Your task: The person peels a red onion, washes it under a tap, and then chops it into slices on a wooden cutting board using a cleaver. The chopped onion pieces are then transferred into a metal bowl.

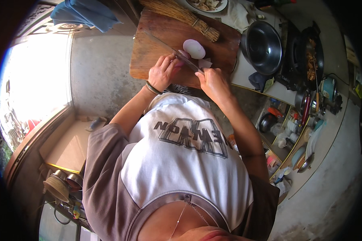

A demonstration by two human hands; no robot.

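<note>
On a wooden cutting board [157,48] my right hand [212,79] grips the handle of a kitchen knife [185,60]; the blade points up and to the left across the board. My left hand [163,72] rests at the near edge of the board, its fingers on a piece of red onion [184,54] beside the blade. Part of that piece is hidden by the fingers and the knife. Just beyond it lies an onion half [194,49], pale side up. A small onion piece [205,63] sits near my right hand.
A straw brush [196,22] lies over the board's far side. To the right stand a dark metal bowl [261,48] and a wok [319,57] with food and a utensil in it, on a stove. A plate [217,9] of food is at the top, near a pale cloth [239,15].
</note>
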